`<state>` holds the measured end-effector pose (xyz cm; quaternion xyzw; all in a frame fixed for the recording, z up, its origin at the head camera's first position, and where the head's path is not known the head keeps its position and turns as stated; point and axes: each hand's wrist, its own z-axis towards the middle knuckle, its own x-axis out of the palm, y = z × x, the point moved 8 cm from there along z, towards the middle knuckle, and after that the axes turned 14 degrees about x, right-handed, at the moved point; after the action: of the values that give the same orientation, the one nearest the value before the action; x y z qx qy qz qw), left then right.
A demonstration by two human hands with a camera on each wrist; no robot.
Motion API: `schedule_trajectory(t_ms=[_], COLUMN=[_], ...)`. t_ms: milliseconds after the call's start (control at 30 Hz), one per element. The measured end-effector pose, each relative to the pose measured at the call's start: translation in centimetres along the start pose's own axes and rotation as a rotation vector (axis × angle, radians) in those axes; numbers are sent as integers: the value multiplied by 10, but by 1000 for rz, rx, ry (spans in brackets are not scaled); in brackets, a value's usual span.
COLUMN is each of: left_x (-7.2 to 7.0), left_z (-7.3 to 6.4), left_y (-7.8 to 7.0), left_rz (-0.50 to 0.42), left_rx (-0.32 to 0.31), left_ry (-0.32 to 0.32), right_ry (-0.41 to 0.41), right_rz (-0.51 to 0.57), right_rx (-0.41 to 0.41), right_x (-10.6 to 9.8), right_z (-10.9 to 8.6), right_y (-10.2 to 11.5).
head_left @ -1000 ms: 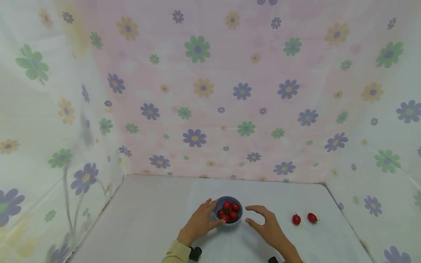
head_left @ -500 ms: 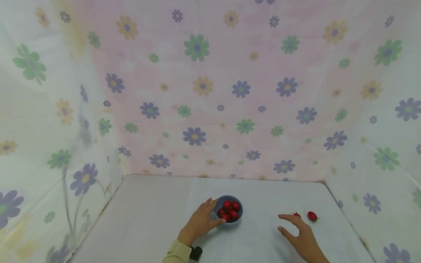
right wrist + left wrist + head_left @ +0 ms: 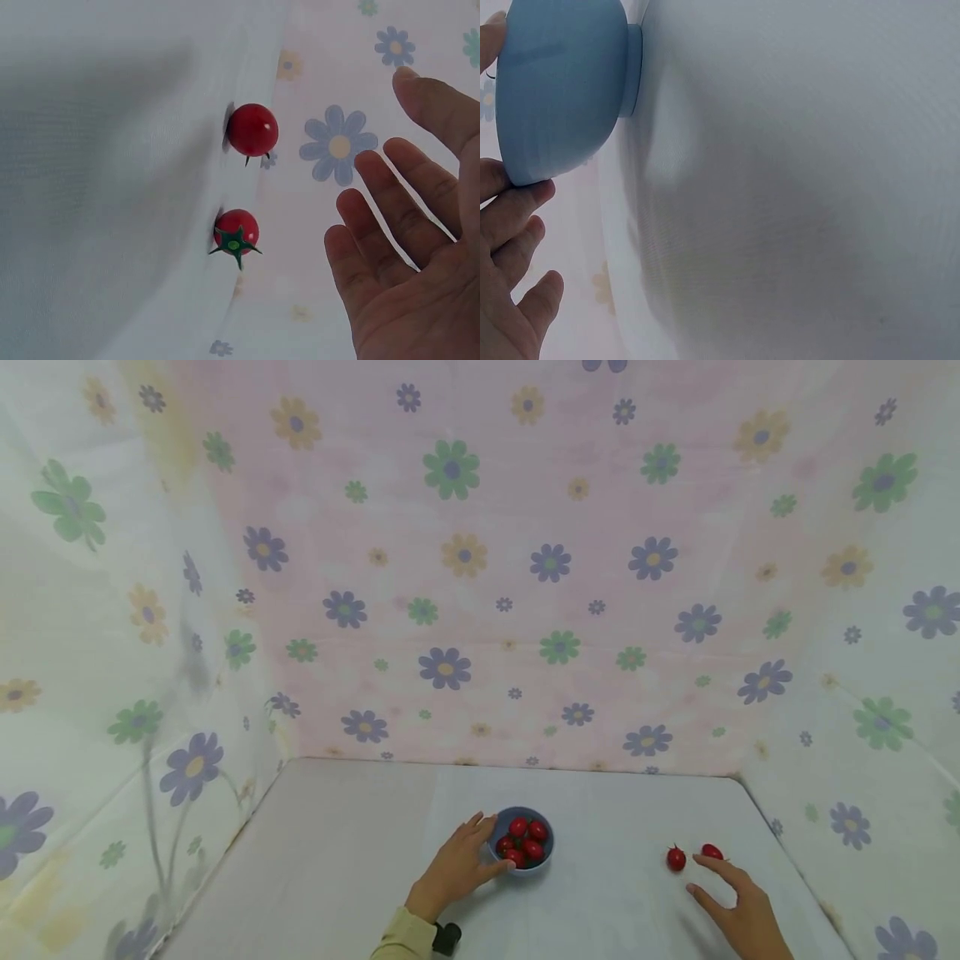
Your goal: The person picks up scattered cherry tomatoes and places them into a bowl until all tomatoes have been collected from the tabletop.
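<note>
In the head view my left hand holds a small blue bowl by its rim, thumb on the near side and fingers on the far left. Several red cherry tomatoes lie inside it. Two more tomatoes sit on the table to the right: one with its green calyx showing, the other partly covered by my right hand. That hand hovers just in front of them, thumb and fingers spread apart and holding nothing. In the right wrist view both tomatoes stand beyond the fingertips.
A white cloth covers the table. Flower-printed fabric hangs behind it and along both sides. The table's right edge runs not far beyond the two loose tomatoes.
My right hand has moved from beside the bowl to the right, passing in front of one loose tomato and stopping by the other. The left hand and bowl have stayed in place.
</note>
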<state>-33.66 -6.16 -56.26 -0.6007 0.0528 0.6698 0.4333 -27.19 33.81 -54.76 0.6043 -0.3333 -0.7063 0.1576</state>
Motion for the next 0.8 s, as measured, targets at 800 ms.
schedule_trajectory(t_ms=[800], left_x=[0], left_z=[2], left_y=[8], left_rz=[-12], left_rx=[-25], left_ry=[32], right_ry=[329], right_rz=[-128], right_rx=[246], right_x=[34], right_z=[37], right_y=[-40])
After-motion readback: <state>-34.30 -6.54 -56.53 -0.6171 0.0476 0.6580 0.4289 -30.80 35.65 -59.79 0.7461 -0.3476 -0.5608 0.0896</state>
